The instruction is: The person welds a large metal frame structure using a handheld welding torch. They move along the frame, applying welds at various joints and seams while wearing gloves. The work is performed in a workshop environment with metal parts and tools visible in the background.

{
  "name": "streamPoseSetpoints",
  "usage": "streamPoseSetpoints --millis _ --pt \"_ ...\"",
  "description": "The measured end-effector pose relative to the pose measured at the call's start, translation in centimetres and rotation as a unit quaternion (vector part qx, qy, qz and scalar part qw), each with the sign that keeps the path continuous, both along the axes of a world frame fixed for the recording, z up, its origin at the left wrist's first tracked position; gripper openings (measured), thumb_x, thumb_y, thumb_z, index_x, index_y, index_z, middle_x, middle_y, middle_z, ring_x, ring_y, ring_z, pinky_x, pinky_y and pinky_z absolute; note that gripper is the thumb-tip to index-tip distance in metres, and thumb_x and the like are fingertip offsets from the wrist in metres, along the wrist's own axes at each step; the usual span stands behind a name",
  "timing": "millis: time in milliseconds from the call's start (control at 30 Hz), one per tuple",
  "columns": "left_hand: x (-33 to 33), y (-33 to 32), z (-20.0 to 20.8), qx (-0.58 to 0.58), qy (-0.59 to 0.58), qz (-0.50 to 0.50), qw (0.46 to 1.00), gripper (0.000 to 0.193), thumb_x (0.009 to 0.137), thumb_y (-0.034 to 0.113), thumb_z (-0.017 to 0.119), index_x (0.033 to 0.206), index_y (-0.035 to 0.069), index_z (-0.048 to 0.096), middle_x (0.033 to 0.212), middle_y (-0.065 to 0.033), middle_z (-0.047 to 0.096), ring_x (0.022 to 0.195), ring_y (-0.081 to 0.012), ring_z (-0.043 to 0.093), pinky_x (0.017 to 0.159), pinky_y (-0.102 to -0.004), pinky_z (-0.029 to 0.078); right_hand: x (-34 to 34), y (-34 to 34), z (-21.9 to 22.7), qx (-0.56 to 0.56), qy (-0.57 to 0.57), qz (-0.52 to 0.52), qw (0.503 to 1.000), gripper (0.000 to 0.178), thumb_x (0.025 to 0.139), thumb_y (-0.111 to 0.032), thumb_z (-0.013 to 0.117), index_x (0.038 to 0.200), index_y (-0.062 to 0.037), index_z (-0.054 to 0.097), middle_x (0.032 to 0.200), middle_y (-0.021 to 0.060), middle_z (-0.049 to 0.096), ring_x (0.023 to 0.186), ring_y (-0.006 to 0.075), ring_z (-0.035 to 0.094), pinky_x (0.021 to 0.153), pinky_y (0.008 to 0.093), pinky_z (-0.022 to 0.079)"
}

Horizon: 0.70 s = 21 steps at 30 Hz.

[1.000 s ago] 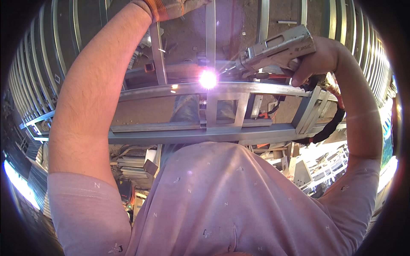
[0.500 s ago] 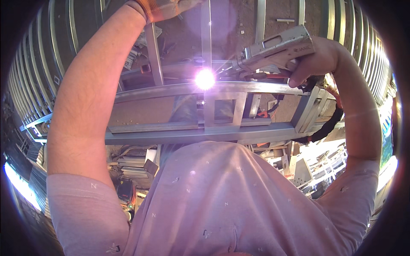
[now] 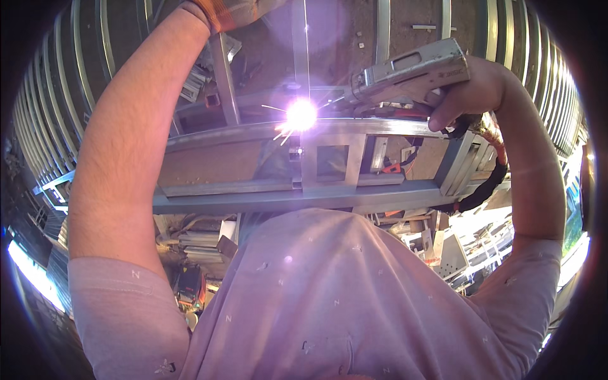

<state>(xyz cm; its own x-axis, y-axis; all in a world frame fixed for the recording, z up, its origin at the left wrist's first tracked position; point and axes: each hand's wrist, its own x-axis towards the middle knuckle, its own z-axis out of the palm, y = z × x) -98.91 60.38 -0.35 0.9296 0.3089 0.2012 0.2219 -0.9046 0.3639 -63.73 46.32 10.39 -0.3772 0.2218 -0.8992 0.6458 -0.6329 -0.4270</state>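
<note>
My right hand (image 3: 476, 92) is wrapped around the grip of a grey metal welding gun (image 3: 411, 68). The gun's nozzle points left at a dazzling weld spot (image 3: 301, 115) on the rail of a silver metal frame (image 3: 240, 134). Sparks fly from that spot, and its glare hides the joint and the tip. At the top edge, my left hand (image 3: 237, 14) wears a grey and orange work glove. The picture's edge cuts off its fingers, so what it touches is not visible.
Long metal bars (image 3: 383, 31) run away beyond the frame, with more curving along both sides. A dark cable (image 3: 484, 193) hangs below my right forearm. Close to my body lie stacked metal offcuts (image 3: 202, 244) and a red and black machine (image 3: 190, 285).
The weld glare has shifted slightly left, and sparks now spray out to its left and below. My gloved left hand has moved a little to the left. The welding gun stays almost in place.
</note>
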Motion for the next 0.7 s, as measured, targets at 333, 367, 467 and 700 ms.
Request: streamPoseSetpoints --millis 333,367,467,700 --pt "0.1 -0.1 -0.1 0.0 -0.001 -0.003 1.0 0.047 0.098 0.021 0.075 0.144 0.021 0.071 0.153 -0.0112 0.068 0.148 -0.04 0.059 0.13 -0.0614 0.039 0.6 -0.2 -0.3 0.012 0.001 0.033 0.999 0.058 0.07 0.0 0.095 0.126 0.001 0.079 0.1 0.0138 0.081 0.084 0.0233 0.078 0.072 0.0389 0.065" --pt "0.1 -0.1 -0.1 0.001 -0.002 -0.001 1.0 0.047 0.098 0.021 0.075 0.144 0.021 0.071 0.153 -0.0112 0.068 0.148 -0.04 0.059 0.13 -0.0615 0.039 0.7 -0.2 -0.3 0.005 0.024 0.004 1.0 0.059 0.07 0.0 0.095 0.126 0.001 0.079 0.101 0.0137 0.081 0.085 0.0234 0.078 0.072 0.0391 0.066" --pt "0.0 -0.2 0.0 0.005 -0.002 -0.001 1.0 0.047 0.097 0.02 0.075 0.145 0.021 0.071 0.153 -0.0113 0.068 0.148 -0.04 0.059 0.13 -0.0615 0.039 0.7 -0.5 -0.3 0.003 0.012 0.0 1.0 0.058 0.07 0.0 0.095 0.125 0.0013 0.079 0.099 0.0135 0.08 0.083 0.0226 0.078 0.069 0.0389 0.066" --pt "-0.1 -0.3 0.1 0.004 0.001 -0.003 1.0 0.048 0.097 0.02 0.075 0.145 0.021 0.071 0.153 -0.0115 0.068 0.149 -0.0401 0.059 0.13 -0.0615 0.039 0.7 -1.3 -0.1 -0.022 -0.017 -0.005 1.0 0.048 0.075 -0.001 0.094 0.121 0.0031 0.078 0.096 0.0144 0.079 0.08 0.022 0.078 0.064 0.0386 0.067"
